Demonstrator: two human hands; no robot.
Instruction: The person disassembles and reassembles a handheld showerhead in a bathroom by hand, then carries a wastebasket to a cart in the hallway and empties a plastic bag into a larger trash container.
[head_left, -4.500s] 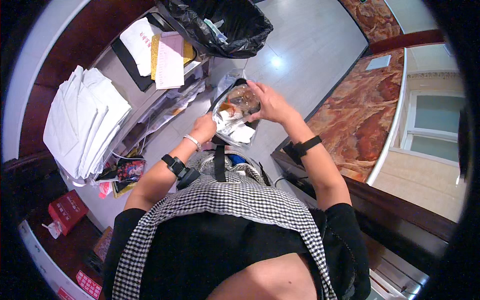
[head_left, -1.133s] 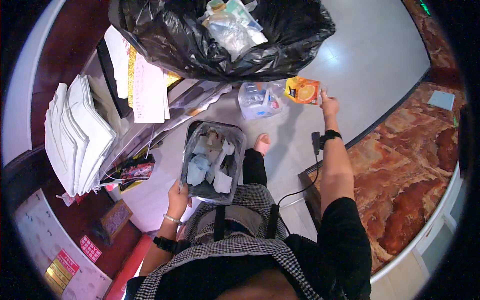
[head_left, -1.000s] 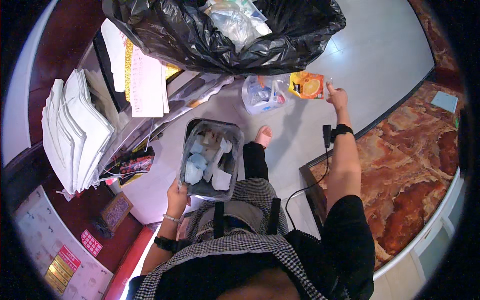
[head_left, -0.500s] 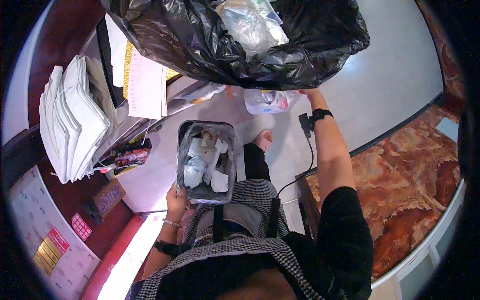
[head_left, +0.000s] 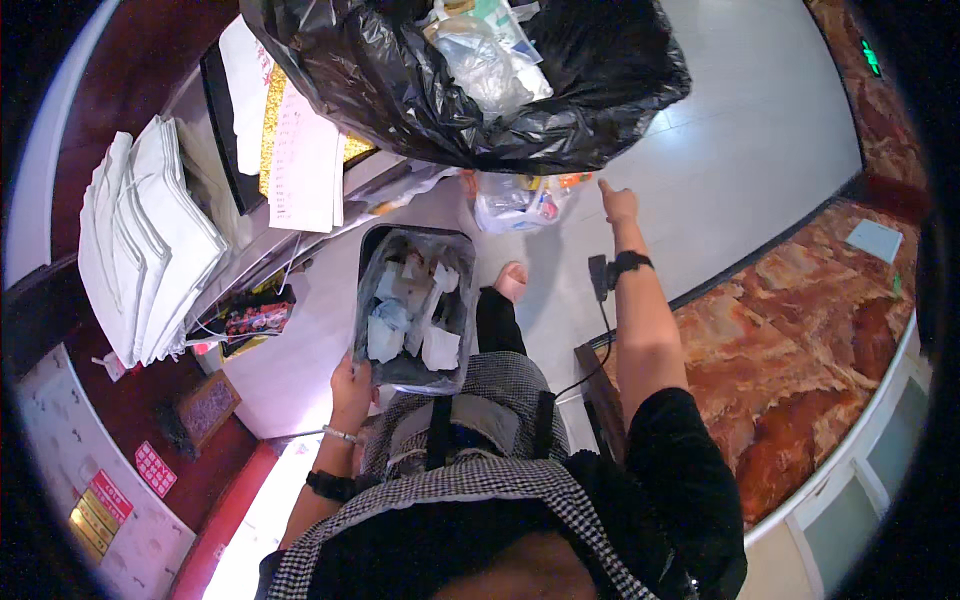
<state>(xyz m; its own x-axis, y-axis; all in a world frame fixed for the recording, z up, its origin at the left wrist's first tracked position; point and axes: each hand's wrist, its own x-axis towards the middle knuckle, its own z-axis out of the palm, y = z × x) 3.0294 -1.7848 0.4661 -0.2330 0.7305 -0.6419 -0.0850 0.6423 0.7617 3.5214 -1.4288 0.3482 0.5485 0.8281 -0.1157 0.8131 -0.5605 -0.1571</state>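
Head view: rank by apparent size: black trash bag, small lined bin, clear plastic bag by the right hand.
1. black trash bag, though it's nearest the camera
2. small lined bin
3. clear plastic bag, partly hidden behind the trash bag
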